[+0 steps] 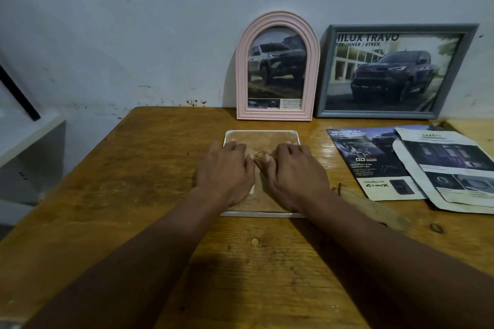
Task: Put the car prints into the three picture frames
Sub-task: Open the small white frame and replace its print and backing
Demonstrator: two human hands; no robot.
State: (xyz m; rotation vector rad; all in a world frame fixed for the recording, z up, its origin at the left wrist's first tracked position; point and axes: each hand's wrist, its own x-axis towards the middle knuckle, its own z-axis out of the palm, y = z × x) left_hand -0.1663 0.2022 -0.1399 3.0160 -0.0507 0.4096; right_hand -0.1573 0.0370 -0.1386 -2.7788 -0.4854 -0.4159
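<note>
A: Why are both hands on that white frame [260, 134]?

B: It lies face down on the surface [133, 195]. The left hand [227, 171] and right hand [292, 171] rest spread on its brown backing, fingers gripping nothing, probably pressing it shut.

A: And the prints?

B: The pink frame [278, 67] and grey frame [395, 72] hold theirs; leaflets [374, 163] lie beside. Whether the white one holds a print is hidden.

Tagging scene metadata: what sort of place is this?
Probably a plain room at home or a small workshop, not a studio. A worn wooden table stands against a scuffed, stained painted wall, with a white shelf at the left edge.
</note>
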